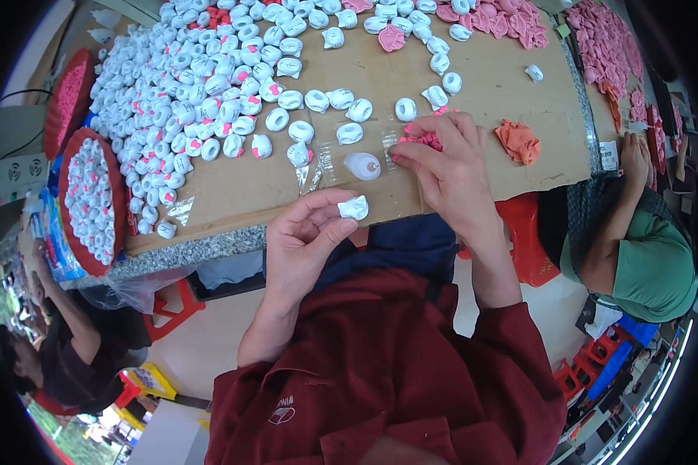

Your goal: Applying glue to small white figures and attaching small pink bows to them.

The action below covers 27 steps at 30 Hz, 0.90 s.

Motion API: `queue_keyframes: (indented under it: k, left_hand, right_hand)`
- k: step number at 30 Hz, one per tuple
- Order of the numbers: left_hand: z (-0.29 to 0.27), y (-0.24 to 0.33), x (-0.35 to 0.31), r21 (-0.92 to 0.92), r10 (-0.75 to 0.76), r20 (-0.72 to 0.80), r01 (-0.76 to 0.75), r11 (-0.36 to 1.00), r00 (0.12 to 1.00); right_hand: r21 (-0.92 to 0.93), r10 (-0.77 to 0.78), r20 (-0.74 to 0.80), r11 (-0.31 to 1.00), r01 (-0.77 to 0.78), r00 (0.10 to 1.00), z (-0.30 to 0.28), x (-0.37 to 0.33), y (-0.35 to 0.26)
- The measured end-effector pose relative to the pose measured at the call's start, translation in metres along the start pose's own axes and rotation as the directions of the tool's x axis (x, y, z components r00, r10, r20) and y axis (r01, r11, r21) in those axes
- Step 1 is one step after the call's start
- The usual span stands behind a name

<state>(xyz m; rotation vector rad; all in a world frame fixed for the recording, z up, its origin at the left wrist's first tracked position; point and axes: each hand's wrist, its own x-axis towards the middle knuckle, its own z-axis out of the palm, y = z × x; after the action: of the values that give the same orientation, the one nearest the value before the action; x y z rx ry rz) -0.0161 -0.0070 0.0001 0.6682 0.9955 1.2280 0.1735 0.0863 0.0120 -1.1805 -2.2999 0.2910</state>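
Note:
My left hand [304,236] is closed, pinching a small white moulded piece [354,208] between thumb and fingertips just past the table's front edge. To its right, my right hand [456,174] is closed too, thumb and forefinger together on a tiny pink piece [396,159]. More tiny pink pieces [428,140] show around its fingers, partly hidden by them. Between the two hands, a translucent white squeeze bottle [362,166] lies on the cardboard [349,70]. Several white ring-like pieces [350,134] rest just beyond the bottle; some others in the heap bear pink bits.
A large heap of white pieces [147,85] covers the table's left. Two red trays [116,194] stand there, holding white and pink pieces. Crumpled orange [518,142] and pink pieces [504,19] lie right and far right. People sit at both sides, one in a green shirt [651,263].

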Motion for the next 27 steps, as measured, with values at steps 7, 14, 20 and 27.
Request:
queue_keyframes:
  k: [7,14,20,27]
  left_hand:
    - [0.009,-0.001,0.001,-0.026,0.106,-0.036,-0.107,0.994,0.994]
    - [0.015,-0.014,0.001,0.377,0.369,0.028,-0.352,0.857,0.929]
    - [0.020,-0.014,0.000,0.536,0.459,0.086,-0.430,0.727,0.884]
    - [0.016,-0.015,0.001,0.090,0.243,0.013,-0.243,0.966,0.970]
  right_hand:
    - [0.127,-0.001,-0.045,0.992,0.007,0.999,-0.011,-0.007,-0.020]
    - [0.231,0.120,-0.051,0.967,-0.106,0.991,-0.014,-0.023,-0.045]
    - [0.322,0.196,-0.002,0.928,-0.185,0.981,-0.013,-0.026,-0.048]
    - [0.572,0.309,0.061,0.769,-0.287,0.949,-0.009,-0.027,-0.038]
